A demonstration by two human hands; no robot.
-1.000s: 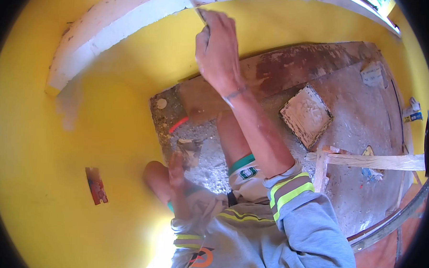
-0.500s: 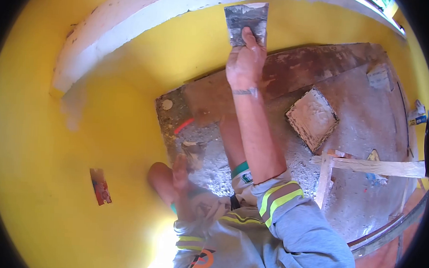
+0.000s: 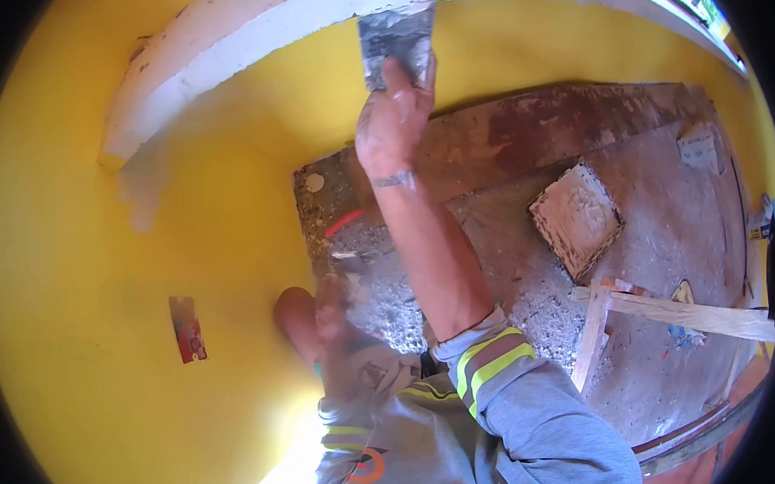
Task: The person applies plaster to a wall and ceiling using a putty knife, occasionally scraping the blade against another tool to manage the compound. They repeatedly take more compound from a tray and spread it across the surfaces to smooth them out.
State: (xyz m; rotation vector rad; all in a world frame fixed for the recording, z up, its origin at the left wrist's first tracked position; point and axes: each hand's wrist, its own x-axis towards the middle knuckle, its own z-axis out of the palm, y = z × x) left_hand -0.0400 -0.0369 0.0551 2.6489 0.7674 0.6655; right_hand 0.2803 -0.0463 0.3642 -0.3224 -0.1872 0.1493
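My right hand point(image 3: 394, 125) is raised at the top centre, closed on a wide metal scraper blade point(image 3: 395, 36) smeared with grey and white material. The blade's far edge meets the lower edge of the white ledge point(image 3: 241, 32) on the yellow wall point(image 3: 264, 107). My left hand point(image 3: 330, 313) is low by my knee, near the yellow wall; it is blurred, and its fingers cannot be made out clearly. A square container of white paste point(image 3: 579, 216) lies on the floor to the right of my right forearm.
A wooden frame point(image 3: 696, 316) stands at the right. Brown board point(image 3: 531, 131) runs along the wall's foot. A red strip point(image 3: 343, 223) lies on the dusty floor. An electrical box opening point(image 3: 187, 330) is in the left wall. A paper bag point(image 3: 699, 150) lies at the back right.
My right hand has moved left with the scraper, whose edge now meets the white ledge. The view has shifted slightly. My left hand remains low beside my knee.
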